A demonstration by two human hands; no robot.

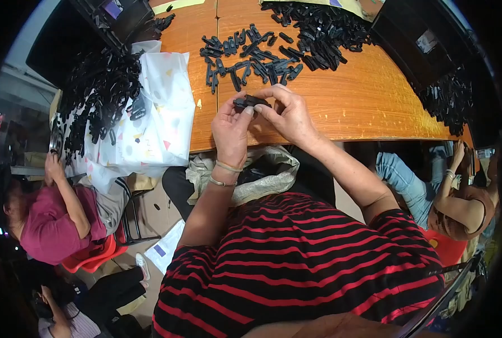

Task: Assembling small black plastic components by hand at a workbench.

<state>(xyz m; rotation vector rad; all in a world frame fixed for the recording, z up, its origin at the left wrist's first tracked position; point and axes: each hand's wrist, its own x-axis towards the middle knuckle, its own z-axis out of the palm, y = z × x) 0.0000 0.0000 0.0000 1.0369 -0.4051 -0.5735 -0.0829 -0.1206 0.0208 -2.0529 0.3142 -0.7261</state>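
Both of my hands meet over the near edge of the wooden table (352, 107). Between them is a small black plastic part (252, 102), held at its left end by my left hand (231, 127) and at its right end by my right hand (287, 115). Just beyond my fingers lie several loose black parts (245, 56) spread on the wood. A bigger heap of the same black parts (318, 31) sits farther back to the right.
A white patterned cloth (158, 112) on the left carries another pile of black parts (102, 90). Black bins stand at the back left (113, 17) and back right (425, 45). A seated person in pink (54, 219) is left, another person (459, 203) right. A plastic bag (262, 172) lies on my lap.
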